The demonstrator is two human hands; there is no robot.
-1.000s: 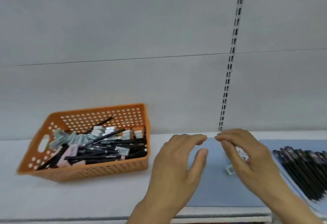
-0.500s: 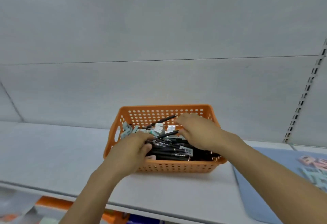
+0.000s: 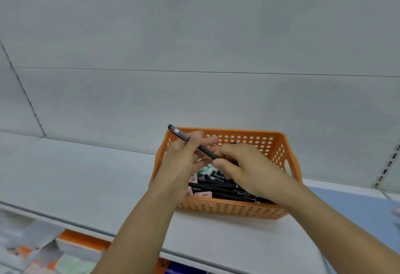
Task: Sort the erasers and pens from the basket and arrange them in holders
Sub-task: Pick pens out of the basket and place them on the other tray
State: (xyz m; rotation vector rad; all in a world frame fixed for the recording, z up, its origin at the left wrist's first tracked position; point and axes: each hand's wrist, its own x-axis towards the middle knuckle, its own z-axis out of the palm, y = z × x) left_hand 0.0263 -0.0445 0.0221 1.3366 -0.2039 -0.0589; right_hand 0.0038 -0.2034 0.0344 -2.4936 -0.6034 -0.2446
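Head view: orange perforated basket [image 3: 227, 210] sits on the white shelf [image 3: 75, 178], blue mat [image 3: 357, 206] just to its right. Both hands over the basket. Left hand [image 3: 184, 161] holds a black pen [image 3: 190, 141], fingers curled round its middle; the pen is tilted, capped end sticking up-left past the basket's back left corner, other end running down-right to the right hand [image 3: 244, 165]. Right hand fingers curl at that lower end and seem to pinch it, contact partly hidden by the knuckles. Inside the basket: a pile of black pens [image 3: 229, 189] lying mostly flat, pink erasers [image 3: 202, 193] at front left, mint-green erasers [image 3: 206, 170] under the hands. Blurred orange and white packs on the lower shelf [image 3: 65, 250].
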